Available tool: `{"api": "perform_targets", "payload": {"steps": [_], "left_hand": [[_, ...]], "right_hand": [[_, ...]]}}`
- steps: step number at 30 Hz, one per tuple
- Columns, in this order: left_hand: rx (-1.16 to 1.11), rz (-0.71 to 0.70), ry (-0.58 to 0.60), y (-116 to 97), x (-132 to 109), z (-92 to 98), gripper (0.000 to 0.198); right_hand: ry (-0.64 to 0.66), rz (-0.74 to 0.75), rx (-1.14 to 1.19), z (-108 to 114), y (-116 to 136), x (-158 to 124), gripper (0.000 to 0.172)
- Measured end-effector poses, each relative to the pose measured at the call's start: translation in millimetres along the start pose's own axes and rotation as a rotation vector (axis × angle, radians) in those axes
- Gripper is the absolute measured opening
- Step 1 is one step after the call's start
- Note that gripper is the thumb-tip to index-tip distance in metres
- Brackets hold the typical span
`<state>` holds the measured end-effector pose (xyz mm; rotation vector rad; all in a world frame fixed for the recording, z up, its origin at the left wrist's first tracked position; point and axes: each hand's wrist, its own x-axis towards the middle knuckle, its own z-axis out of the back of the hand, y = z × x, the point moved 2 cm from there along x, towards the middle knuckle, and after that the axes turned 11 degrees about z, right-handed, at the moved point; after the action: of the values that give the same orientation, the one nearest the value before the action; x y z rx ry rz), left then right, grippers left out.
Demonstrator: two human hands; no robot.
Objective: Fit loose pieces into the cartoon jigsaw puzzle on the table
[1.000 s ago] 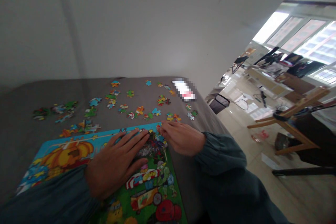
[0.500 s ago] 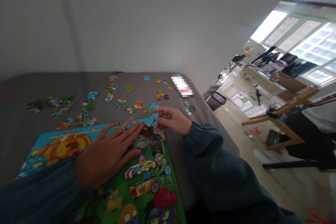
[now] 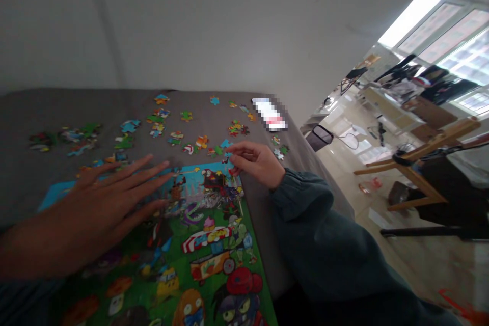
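left hand (image 3: 91, 209) flat on puzzle (image 3: 206, 244), fingers spread

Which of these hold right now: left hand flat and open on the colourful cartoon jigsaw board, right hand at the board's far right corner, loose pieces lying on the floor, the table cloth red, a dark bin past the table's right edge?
1. The left hand lies flat, fingers spread, on the colourful cartoon jigsaw board. True.
2. The right hand is at the board's far right corner, fingers pinched together. True; whether it grips a piece cannot be told.
3. The loose jigsaw pieces lie on the floor. False: they are scattered on the grey table cloth beyond the board.
4. The table cloth is red. False: it is grey.
5. A dark bin stands on the floor past the table's right edge. True.
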<state>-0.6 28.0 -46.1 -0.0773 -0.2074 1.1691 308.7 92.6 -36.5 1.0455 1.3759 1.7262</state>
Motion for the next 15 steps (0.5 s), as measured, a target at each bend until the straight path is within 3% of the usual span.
{"api": "perform_targets", "payload": {"steps": [4, 8, 12, 15], "left_hand": [[0.060, -0.002, -0.011, 14.8, 0.1, 6.2, 0.054], [0.098, 0.046, 0.057, 4.4, 1.9, 11.9, 0.048], [0.103, 0.037, 0.094, -7.0, 4.7, 15.0, 0.048], [0.055, 0.036, 0.118, -4.5, 6.9, 14.0, 0.047]], "right_hand": [[0.042, 0.109, -0.137, -1.8, 3.8, 1.1, 0.027], [0.196, 0.271, -0.386, -19.8, 20.1, 18.6, 0.022], [0.456, 0.161, -0.386, -51.3, 28.7, 49.3, 0.020], [0.555, 0.073, -0.405, -67.4, 27.3, 66.6, 0.016]]}}
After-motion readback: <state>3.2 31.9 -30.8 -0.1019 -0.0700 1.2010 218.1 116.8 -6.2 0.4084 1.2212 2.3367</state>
